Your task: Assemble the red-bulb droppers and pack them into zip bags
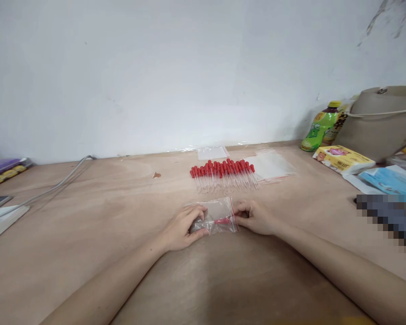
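Note:
A clear zip bag [219, 205] with a red line along its right-hand mouth lies flat on the wooden table. Inside it is a dropper with a red rubber bulb [222, 221], its clear tube pointing left. My left hand [186, 228] grips the bag's left end between thumb and fingers. At the mouth, my right hand [255, 217] is closed in a pinch on the bag's edge, close to the bulb end. Just beyond the bag, a row of red-bulbed droppers [223, 169] lies side by side, bulbs toward the wall.
Flat zip bags [272, 164] lie behind the droppers, with another white packet [211, 153] near the wall. To the right are a green drink bottle [320, 128], a yellow box [343, 159], a beige bag [380, 122] and blue masks [392, 180]. A grey cable [61, 180] crosses the left side.

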Demonstrator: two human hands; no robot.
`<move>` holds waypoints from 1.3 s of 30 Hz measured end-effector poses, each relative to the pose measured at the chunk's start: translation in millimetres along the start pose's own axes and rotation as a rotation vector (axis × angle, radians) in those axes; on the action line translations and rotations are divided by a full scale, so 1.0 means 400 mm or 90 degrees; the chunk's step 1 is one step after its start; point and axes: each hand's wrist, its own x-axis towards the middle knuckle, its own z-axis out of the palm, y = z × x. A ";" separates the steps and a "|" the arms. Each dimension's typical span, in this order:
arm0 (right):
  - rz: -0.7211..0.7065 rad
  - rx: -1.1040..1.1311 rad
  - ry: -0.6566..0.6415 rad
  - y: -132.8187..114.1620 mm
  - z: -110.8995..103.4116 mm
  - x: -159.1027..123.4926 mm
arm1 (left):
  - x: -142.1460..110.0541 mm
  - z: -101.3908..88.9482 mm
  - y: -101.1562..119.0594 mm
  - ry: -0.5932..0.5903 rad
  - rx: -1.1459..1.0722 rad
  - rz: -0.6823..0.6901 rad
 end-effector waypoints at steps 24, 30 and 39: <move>0.257 -0.241 0.343 0.060 -0.147 0.366 | -0.011 -0.039 -0.031 -0.137 -0.039 0.094; 0.237 -0.133 0.316 0.042 -0.187 0.357 | -0.011 -0.041 -0.029 -0.145 -0.050 0.078; 0.113 0.252 0.438 0.015 -0.164 0.095 | -0.012 -0.041 -0.026 -0.152 -0.067 0.046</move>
